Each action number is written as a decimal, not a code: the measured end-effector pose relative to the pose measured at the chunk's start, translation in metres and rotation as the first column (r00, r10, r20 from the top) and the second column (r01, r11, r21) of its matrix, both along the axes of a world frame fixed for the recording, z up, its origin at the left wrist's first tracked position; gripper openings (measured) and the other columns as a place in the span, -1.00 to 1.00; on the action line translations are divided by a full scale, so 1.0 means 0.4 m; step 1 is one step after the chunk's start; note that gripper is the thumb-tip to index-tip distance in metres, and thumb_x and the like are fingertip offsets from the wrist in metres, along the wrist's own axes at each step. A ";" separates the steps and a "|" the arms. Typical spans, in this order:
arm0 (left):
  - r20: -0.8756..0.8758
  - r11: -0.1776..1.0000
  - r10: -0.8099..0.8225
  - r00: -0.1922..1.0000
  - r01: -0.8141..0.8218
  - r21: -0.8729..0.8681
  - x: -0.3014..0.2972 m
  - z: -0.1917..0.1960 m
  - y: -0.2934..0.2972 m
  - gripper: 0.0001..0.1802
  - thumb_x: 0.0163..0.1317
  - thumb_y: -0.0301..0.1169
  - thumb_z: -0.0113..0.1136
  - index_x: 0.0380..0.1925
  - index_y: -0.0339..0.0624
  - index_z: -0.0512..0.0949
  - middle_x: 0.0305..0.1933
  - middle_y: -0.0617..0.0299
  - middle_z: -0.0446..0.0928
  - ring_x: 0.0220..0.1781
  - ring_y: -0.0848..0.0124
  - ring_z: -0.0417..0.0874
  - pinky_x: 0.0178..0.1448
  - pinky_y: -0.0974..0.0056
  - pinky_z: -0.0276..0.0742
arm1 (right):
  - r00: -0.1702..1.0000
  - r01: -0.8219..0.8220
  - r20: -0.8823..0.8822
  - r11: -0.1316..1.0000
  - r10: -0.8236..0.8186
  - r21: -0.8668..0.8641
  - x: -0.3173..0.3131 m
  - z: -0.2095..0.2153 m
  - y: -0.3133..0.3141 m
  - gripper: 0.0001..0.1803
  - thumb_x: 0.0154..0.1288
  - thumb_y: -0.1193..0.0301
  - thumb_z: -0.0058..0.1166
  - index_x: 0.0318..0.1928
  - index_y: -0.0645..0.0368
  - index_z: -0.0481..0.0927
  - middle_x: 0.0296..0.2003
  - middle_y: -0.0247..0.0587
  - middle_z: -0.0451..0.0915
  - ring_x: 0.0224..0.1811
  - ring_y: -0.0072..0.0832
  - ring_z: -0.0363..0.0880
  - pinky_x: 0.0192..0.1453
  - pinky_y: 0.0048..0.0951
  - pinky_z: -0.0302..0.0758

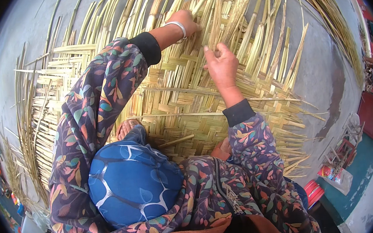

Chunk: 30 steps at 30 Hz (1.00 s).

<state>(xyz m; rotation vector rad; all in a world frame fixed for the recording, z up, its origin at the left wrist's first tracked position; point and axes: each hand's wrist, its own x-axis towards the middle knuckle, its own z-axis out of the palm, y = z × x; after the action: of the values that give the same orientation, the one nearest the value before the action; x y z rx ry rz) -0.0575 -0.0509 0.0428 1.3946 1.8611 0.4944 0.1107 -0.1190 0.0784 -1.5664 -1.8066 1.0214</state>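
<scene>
A large woven mat [182,117] of flat yellow-green reed strips lies on the grey floor under me. Loose unwoven strips [250,35] fan out from its far edge. My left hand [185,22], with a white bangle on the wrist, reaches far forward and its fingers are closed on strips at the weaving edge. My right hand [222,64] is a little nearer and to the right, fingers curled around an upright reed strip [214,29]. Both sleeves are dark with a leaf pattern. My blue-trousered knee [130,179] and a bare foot [127,127] rest on the mat.
Grey concrete floor [325,77] surrounds the mat. A bundle of long reeds [337,19] curves along the far right. At the lower right stand a small wooden frame [344,147], a plastic bag [333,174] and a red round object [314,192]. More reeds lie at the left [24,144].
</scene>
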 end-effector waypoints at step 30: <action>0.882 0.932 0.361 0.304 -0.150 -0.330 -0.075 0.053 -0.048 -0.46 0.37 -0.08 -0.06 0.11 -0.33 0.30 -0.15 -0.03 0.56 -0.20 0.28 0.67 -0.11 0.19 0.63 | 0.900 -0.146 0.433 0.973 0.057 0.176 -0.055 -0.040 -0.009 -0.81 0.16 0.31 0.10 -0.22 0.06 0.53 -0.26 -0.09 0.60 -0.26 -0.04 0.57 -0.23 -0.11 0.48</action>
<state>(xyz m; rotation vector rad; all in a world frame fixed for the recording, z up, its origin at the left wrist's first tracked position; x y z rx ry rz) -0.0873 -0.0700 0.0641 0.3891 1.0465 1.0033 0.0888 -0.1226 0.0624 -1.6709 -2.2266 0.5322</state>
